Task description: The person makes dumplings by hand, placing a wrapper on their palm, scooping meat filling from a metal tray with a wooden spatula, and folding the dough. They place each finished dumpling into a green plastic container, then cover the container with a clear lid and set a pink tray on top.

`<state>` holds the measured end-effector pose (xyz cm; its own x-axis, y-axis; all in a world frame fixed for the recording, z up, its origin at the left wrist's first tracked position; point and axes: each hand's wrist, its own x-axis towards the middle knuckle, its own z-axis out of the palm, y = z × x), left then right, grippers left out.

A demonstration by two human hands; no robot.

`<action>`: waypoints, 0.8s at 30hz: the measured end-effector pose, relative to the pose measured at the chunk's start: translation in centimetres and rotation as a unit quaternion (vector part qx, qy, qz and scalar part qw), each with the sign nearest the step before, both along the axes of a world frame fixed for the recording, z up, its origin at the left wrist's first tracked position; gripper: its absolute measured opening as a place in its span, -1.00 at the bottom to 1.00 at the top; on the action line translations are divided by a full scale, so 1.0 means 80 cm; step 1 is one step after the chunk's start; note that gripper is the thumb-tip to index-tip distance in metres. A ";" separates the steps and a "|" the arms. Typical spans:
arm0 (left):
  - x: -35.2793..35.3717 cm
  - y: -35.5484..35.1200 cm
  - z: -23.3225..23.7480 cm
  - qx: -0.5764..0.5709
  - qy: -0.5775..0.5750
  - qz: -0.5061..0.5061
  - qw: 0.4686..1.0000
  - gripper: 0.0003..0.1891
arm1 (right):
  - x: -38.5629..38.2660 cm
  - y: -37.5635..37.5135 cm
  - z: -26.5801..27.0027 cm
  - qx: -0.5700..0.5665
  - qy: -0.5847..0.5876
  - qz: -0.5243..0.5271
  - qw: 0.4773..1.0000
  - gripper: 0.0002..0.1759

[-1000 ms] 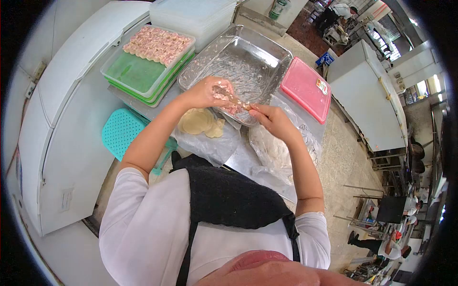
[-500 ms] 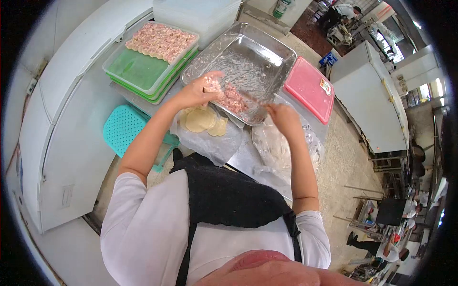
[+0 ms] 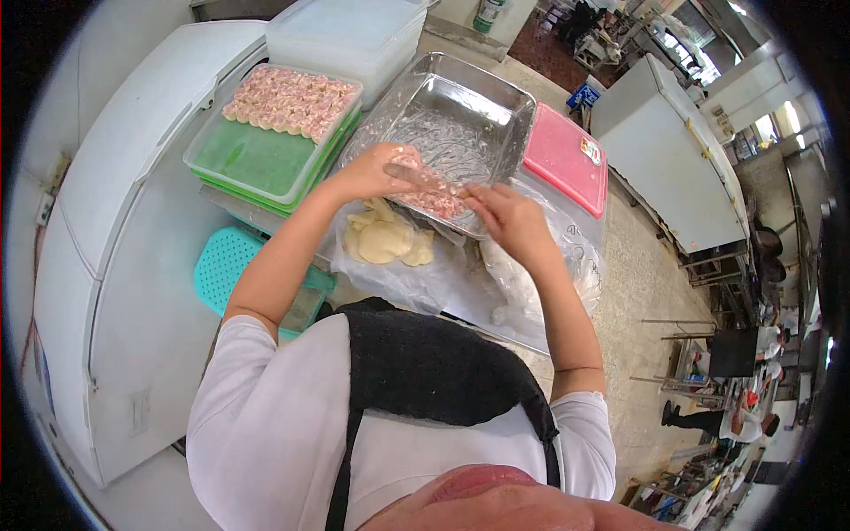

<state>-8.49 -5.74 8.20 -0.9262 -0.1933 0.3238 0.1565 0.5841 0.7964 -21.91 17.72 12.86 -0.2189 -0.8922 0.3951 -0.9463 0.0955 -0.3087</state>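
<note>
My left hand (image 3: 376, 170), over the near left rim of the metal pan (image 3: 478, 84), is curled round a small dumpling with pinkish filling, mostly hidden by fingers and blade. In my right hand (image 3: 509, 217) is a flat spatula (image 3: 423, 180), its blade reaching left to the dumpling. Minced meat (image 3: 438, 203) lies in the pan's near corner below the blade, with smears over the pan floor. Just below my left hand, round pale dough wrappers (image 3: 385, 242) rest on a plastic sheet (image 3: 354, 268).
Left of the pan, a tray of shaped dumplings (image 3: 283, 102) sits on green-lidded containers (image 3: 248, 168). Clear stacked boxes (image 3: 345, 35) stand behind. A pink-lidded box (image 3: 562, 155) is at right, a plastic bag (image 3: 531, 283) nearer. A turquoise stool (image 3: 230, 265) stands low left; people work farther right.
My right hand has brought the spatula up and left, from the meat to the dumpling in my left hand. The whole view has shifted slightly.
</note>
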 end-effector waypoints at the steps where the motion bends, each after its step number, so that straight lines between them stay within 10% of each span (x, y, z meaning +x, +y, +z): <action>1: 0.005 -0.005 0.011 0.000 -0.025 -0.006 1.000 -0.69 | 0.004 -0.007 0.003 -0.001 0.001 -0.004 1.000 -0.76; 10: 0.084 -0.097 0.027 0.084 -0.026 -0.042 0.995 -0.62 | 0.089 -0.109 -0.011 0.026 -0.109 0.013 0.994 -0.73; 14: 0.129 -0.164 0.024 -0.048 -0.103 0.001 0.994 -0.48 | 0.116 -0.142 -0.027 0.029 -0.170 -0.029 0.985 -0.73; 24: 0.164 -0.253 -0.041 -0.079 -0.126 0.071 0.986 -0.54 | 0.158 -0.051 -0.084 -0.149 -0.457 -0.258 0.838 -0.70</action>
<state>4.59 -26.01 4.94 -0.9483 -0.2920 0.1241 -0.1264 0.7065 0.6964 -9.30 13.64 6.18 -0.8781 -0.4766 0.0413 -0.1585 0.2084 -0.9651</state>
